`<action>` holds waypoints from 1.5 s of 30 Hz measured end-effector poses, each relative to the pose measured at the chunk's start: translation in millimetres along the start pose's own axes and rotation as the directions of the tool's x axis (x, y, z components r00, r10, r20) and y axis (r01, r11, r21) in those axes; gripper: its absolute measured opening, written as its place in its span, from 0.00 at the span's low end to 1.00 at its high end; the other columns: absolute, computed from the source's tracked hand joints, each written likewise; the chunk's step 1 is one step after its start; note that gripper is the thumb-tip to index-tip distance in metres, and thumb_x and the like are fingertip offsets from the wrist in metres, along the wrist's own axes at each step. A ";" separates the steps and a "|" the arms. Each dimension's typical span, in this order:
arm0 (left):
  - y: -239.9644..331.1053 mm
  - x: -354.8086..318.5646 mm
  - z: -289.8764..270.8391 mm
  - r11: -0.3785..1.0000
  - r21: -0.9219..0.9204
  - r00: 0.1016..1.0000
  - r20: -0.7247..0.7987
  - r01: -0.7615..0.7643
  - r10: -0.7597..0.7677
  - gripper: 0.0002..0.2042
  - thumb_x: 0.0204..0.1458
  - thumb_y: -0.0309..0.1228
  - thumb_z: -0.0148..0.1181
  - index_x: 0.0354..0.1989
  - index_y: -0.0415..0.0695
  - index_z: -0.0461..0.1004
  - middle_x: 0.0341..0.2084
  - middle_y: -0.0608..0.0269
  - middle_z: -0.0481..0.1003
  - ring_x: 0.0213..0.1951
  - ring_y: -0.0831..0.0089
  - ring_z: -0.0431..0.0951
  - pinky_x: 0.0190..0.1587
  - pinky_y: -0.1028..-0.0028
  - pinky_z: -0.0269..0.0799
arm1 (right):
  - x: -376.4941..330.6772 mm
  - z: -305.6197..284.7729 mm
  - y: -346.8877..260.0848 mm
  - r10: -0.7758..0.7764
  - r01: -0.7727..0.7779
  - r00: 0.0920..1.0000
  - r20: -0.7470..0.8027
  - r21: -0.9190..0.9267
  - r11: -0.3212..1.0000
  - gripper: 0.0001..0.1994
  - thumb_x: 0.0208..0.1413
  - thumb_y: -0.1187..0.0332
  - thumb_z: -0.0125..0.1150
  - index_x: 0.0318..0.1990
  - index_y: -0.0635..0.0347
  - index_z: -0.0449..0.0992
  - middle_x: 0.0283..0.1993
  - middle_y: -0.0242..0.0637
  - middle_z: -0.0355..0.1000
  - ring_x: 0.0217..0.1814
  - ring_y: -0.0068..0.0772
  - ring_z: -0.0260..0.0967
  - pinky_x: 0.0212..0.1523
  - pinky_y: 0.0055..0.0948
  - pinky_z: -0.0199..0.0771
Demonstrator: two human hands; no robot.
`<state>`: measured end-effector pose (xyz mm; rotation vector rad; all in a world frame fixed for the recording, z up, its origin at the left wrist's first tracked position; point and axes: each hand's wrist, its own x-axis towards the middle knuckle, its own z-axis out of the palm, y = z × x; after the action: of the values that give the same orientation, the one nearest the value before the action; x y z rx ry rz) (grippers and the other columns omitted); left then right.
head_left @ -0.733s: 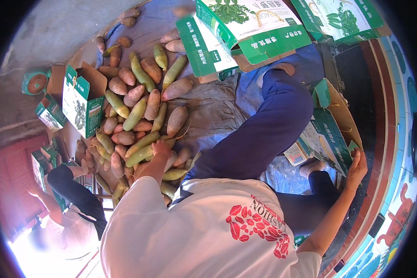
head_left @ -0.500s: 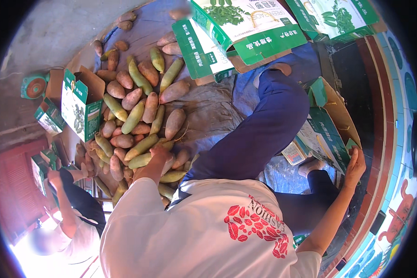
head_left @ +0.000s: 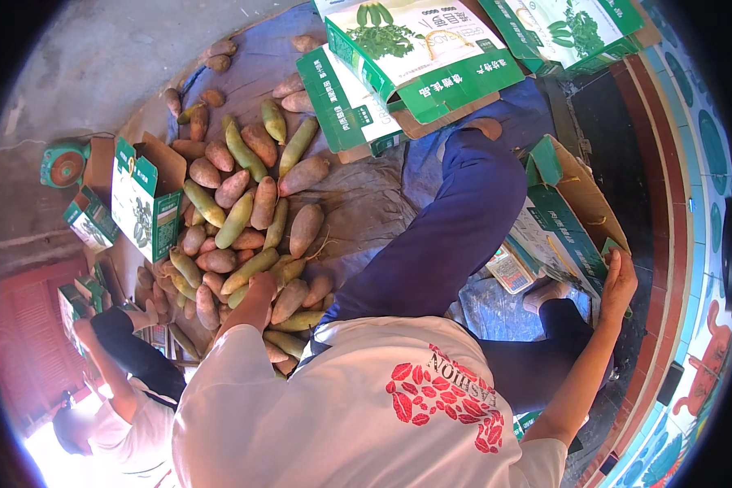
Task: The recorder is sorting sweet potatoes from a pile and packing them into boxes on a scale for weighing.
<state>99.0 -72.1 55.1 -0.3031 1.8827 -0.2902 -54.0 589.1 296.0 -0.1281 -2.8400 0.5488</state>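
Note:
My left hand [head_left: 262, 286] reaches into a heap of long green radishes [head_left: 236, 220] and reddish-brown sweet potatoes [head_left: 306, 231]. Its fingers are hidden among the vegetables, so what they hold cannot be made out. A sweet potato [head_left: 289, 301] lies just right of that wrist. At the right, my right hand [head_left: 618, 286] grips the near edge of an open green-and-white carton [head_left: 565, 232], which lies tilted with its brown inside showing.
More cartons [head_left: 431, 57] lie at the far side. Another open carton [head_left: 142, 191] stands left of the heap. A scale [head_left: 510, 270] sits beside my right leg. A co-worker [head_left: 130, 407] sits at the lower left. A green fan-like device [head_left: 63, 166] stands by the wall.
My left hand has moved slightly left and down deeper into the heap, its fingers dropping from sight. My right hand keeps its hold on the carton. The whole view has shifted a little.

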 end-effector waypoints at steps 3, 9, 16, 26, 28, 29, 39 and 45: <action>3.6 -11.3 -26.8 0.998 0.033 0.999 -0.001 -0.046 0.046 0.20 0.46 0.25 0.60 0.51 0.50 0.73 0.51 0.60 0.72 0.54 0.63 0.72 0.51 0.65 0.71 | -0.5 -0.2 4.0 -0.013 0.013 1.000 0.000 -0.019 1.000 0.15 0.63 0.61 0.47 0.38 0.63 0.75 0.31 0.43 0.73 0.33 0.39 0.72 0.36 0.31 0.70; -1.6 -33.2 -89.7 0.994 -0.046 0.983 -0.157 -0.101 0.093 0.23 0.45 0.27 0.59 0.54 0.51 0.69 0.50 0.57 0.73 0.53 0.61 0.73 0.51 0.64 0.71 | -1.2 -1.2 0.0 -0.018 0.018 1.000 -0.017 -0.015 1.000 0.13 0.62 0.62 0.49 0.38 0.63 0.75 0.31 0.46 0.73 0.32 0.43 0.73 0.35 0.34 0.70; 4.6 -23.5 -127.7 0.891 -0.268 0.804 -0.572 -0.366 0.159 0.24 0.43 0.34 0.64 0.50 0.43 0.65 0.45 0.48 0.73 0.48 0.51 0.73 0.50 0.61 0.68 | -2.3 -4.2 -8.4 -0.022 0.022 1.000 -0.006 -0.006 1.000 0.12 0.61 0.64 0.51 0.37 0.64 0.75 0.33 0.48 0.73 0.34 0.49 0.73 0.35 0.36 0.71; 77.4 -106.7 -231.3 0.487 -0.354 0.436 -0.898 -0.798 0.062 0.23 0.43 0.31 0.66 0.48 0.43 0.65 0.40 0.47 0.73 0.41 0.50 0.75 0.45 0.64 0.70 | -8.8 -13.8 -22.5 -0.102 0.104 0.994 -0.049 0.019 0.994 0.08 0.56 0.67 0.56 0.33 0.63 0.75 0.31 0.46 0.72 0.33 0.51 0.71 0.34 0.39 0.69; 86.8 -115.3 -250.5 0.405 -0.264 0.318 -0.946 -0.875 0.070 0.20 0.44 0.25 0.64 0.47 0.42 0.66 0.39 0.52 0.74 0.38 0.59 0.76 0.43 0.68 0.71 | -11.1 -17.1 -24.7 -0.058 0.056 0.997 0.043 0.046 0.997 0.09 0.56 0.67 0.56 0.34 0.65 0.75 0.34 0.47 0.74 0.36 0.51 0.72 0.36 0.36 0.71; 89.1 -121.6 -259.5 0.211 -0.251 0.261 -0.965 -0.945 0.022 0.20 0.46 0.22 0.63 0.48 0.42 0.65 0.39 0.55 0.73 0.39 0.64 0.75 0.43 0.70 0.71 | -10.4 -16.5 -25.3 -0.075 0.071 0.996 0.044 0.081 0.994 0.08 0.54 0.68 0.57 0.33 0.65 0.76 0.33 0.46 0.74 0.36 0.49 0.72 0.36 0.36 0.70; 146.1 -273.1 -346.3 -0.130 0.115 -0.100 -0.988 -0.985 -0.118 0.22 0.49 0.18 0.58 0.53 0.41 0.62 0.50 0.58 0.67 0.50 0.72 0.68 0.54 0.73 0.66 | -14.8 -23.3 -26.0 -0.149 0.127 0.979 0.139 0.157 0.979 0.08 0.52 0.67 0.58 0.29 0.64 0.74 0.29 0.47 0.71 0.33 0.52 0.69 0.33 0.41 0.68; 203.3 -303.9 -364.8 -0.323 0.118 -0.146 -0.987 -0.939 0.065 0.21 0.50 0.17 0.57 0.52 0.41 0.62 0.50 0.59 0.67 0.51 0.71 0.68 0.55 0.72 0.66 | -20.2 -17.5 -17.4 -0.147 0.132 0.981 0.129 0.118 0.984 0.12 0.55 0.63 0.54 0.27 0.61 0.73 0.29 0.45 0.71 0.34 0.50 0.69 0.35 0.43 0.68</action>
<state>-163.2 242.6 369.7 0.7052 2.3728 2.2459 -30.7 576.5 313.7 0.1326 -2.9131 0.7046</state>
